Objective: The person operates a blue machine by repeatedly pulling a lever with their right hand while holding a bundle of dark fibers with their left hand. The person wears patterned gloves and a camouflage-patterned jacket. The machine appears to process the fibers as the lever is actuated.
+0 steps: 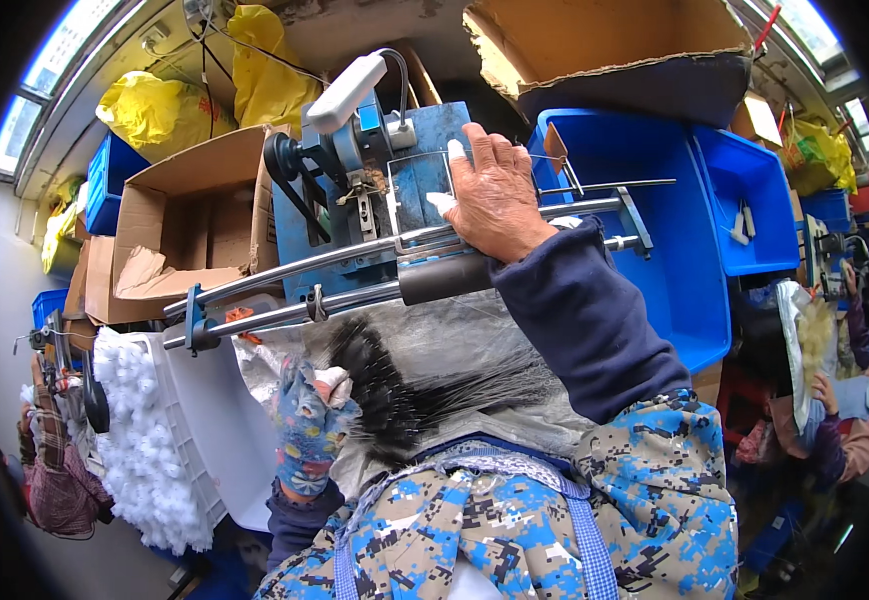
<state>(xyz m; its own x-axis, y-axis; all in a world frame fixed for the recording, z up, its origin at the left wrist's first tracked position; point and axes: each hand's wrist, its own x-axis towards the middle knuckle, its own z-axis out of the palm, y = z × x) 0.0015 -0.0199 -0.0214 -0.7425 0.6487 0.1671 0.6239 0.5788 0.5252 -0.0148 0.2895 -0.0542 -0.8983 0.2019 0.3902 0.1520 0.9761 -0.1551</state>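
Note:
My right hand (pixel 500 190), with white wraps on two digits, lies with its fingers stretched out over the blue machine plate (pixel 447 126). Its heel is near the metal rails (pixel 355 250) and a dark roller (pixel 447 277) that run across the front of the machine. Lower left, my left hand (pixel 313 405) wears a patterned blue glove or cover, and its fingers look curled. Anything inside them is hidden. Right beside it, black bristles (pixel 373 385) lie on a pale sheet (pixel 475 330) over my lap, their long thin strands fanning right.
On the left stand a white basket with fluffy white pieces (pixel 140 440) and a cardboard box (pixel 195 200). Blue bins (pixel 690 300) sit to the right, beneath a large torn carton (pixel 635 75). A motor with a belt (pixel 285 165) is on the machine. Other people work at both far sides.

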